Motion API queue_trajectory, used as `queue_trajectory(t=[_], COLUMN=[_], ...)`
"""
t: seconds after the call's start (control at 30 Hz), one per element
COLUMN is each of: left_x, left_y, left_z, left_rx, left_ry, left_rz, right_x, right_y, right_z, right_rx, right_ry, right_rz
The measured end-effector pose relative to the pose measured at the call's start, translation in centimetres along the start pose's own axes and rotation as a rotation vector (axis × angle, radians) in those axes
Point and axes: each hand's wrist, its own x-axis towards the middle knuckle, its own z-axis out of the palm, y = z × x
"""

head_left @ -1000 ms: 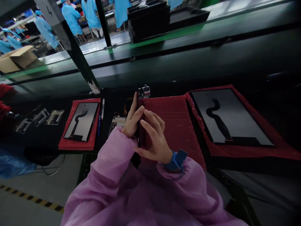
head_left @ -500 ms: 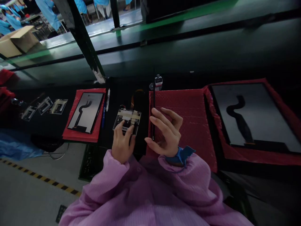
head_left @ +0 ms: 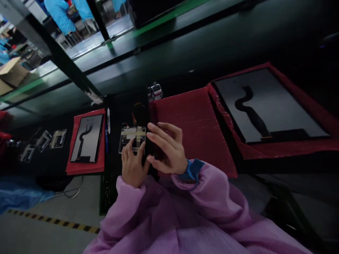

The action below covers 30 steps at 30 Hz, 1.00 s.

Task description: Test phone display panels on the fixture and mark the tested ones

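Note:
My left hand (head_left: 132, 165) rests with fingers spread on the lower part of a small circuit board (head_left: 130, 132), which has strips of tan tape across it. A dark flat cable (head_left: 137, 112) lies just beyond the board. My right hand (head_left: 169, 150) grips the edge of a thin dark screen panel (head_left: 152, 114), thumb low and fingers higher up. The panel stands nearly on edge, so I see only a narrow dark face with a reddish reflection. Behind it sits a small metal-and-glass device (head_left: 155, 91). A blue wrist band (head_left: 193, 169) circles my right wrist.
To the right lie a red padded sheet (head_left: 190, 120) and a large screen (head_left: 275, 106) on red wrap. Leftward are a smaller screen (head_left: 91, 134) on red wrap, a white pen (head_left: 108, 120), a blue pen (head_left: 106, 141) and several small boards (head_left: 57, 138). A metal post (head_left: 71, 72) rises behind.
My view has turned, so the bench appears tilted. The dark panel has tipped slightly and shows a little of its face. My left hand stays on the circuit board.

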Motion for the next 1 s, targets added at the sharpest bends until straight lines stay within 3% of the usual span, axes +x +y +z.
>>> queue_trajectory(t=[0.23, 1.0], left_x=[0.2, 0.1], left_y=[-1.1, -1.4], left_z=[0.4, 0.8], left_rx=[-0.034, 0.051], left_ry=[-0.024, -0.011], left_rz=[0.028, 0.031], right_x=[0.3, 0.6], right_y=[0.0, -0.1], right_z=[0.2, 0.2], right_rx=[0.063, 0.033], right_ry=[-0.017, 0.0], right_rz=[-0.001, -0.009])
